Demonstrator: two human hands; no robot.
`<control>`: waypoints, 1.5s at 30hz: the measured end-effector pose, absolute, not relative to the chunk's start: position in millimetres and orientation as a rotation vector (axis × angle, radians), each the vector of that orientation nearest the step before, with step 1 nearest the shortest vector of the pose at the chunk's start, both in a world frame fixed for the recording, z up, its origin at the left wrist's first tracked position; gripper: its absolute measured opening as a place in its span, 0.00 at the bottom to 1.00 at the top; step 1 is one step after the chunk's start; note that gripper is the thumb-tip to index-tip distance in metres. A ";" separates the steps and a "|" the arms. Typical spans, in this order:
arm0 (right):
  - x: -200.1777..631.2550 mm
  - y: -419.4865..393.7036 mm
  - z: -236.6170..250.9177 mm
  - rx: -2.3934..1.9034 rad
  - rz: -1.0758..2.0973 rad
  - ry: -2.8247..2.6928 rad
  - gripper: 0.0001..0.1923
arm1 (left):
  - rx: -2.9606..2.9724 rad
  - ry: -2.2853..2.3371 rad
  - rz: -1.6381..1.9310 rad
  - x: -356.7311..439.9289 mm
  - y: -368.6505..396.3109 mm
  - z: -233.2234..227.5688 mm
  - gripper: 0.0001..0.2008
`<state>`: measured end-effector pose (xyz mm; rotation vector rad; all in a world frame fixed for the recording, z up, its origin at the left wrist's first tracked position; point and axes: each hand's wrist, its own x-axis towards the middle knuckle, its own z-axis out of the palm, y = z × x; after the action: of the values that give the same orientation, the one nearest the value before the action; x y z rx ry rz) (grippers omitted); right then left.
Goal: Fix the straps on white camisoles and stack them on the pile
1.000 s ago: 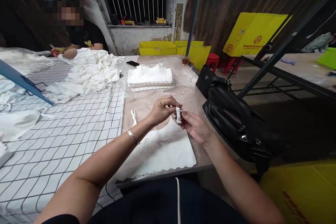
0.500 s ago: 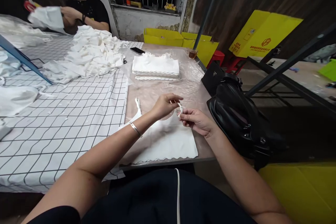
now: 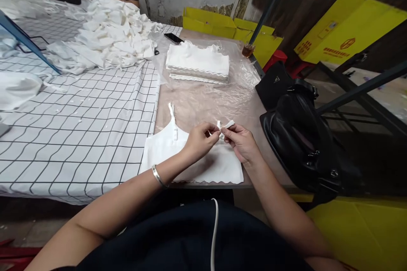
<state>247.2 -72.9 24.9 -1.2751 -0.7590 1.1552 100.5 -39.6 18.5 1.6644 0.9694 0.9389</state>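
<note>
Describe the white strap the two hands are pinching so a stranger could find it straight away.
On the brown table, nearest the edge, lies a flat white camisole top. Its right narrow white strap is lifted, pinched between the left hand and right hand; the other strap lies flat, untouched.

Bare forearms, dark clothing, one bangle

Both arms are uncovered to above the elbow; a thin silver bangle point(image 3: 158, 176) rings the left wrist, at about 7 o'clock from the left hand point(image 3: 199, 142). A white cord point(image 3: 213, 230) runs down the dark navy garment point(image 3: 178, 241).

Left hand point(image 3: 199, 140) and right hand point(image 3: 242, 143) pinch a white strap point(image 3: 225, 125) above the white camisole point(image 3: 193, 161) on the near worktop point(image 3: 206, 103).
</note>
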 end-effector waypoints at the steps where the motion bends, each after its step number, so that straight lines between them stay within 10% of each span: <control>1: 245.8 -74.1 25.4 -1.277 1.149 -0.757 0.17 | 1.633 0.960 0.929 102.8 -37.7 20.2 0.04; 20: 266.9 -63.8 4.1 -1.324 1.061 -0.965 0.23 | 2.371 1.213 0.243 88.8 -45.2 2.3 0.06; 45: 264.1 -79.9 7.0 -1.453 1.091 -1.455 0.11 | 2.084 1.171 0.381 90.0 -42.3 -3.3 0.07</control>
<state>264.1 -79.9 7.0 -1.4534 -1.4549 1.0911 90.0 -42.3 -3.3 2.0839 1.1712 0.3807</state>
